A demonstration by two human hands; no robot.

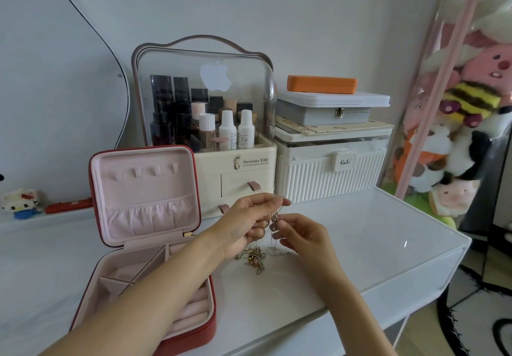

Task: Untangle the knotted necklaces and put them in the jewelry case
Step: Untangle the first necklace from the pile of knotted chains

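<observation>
My left hand is raised above the white tabletop and pinches the top of a thin silver chain between thumb and fingertips. The chain hangs down from it. My right hand pinches the same chain lower down, just to the right. Below both hands a tangled heap of gold and silver necklaces lies on the table. The red jewelry case stands open at the left, its pink lid upright and its pink compartments partly hidden by my left forearm.
Behind the hands stand a cream cosmetics organizer with bottles and a white ribbed box stacked with grey and orange cases. The table's right edge drops off near a bag of plush toys. A small toy figure sits far left.
</observation>
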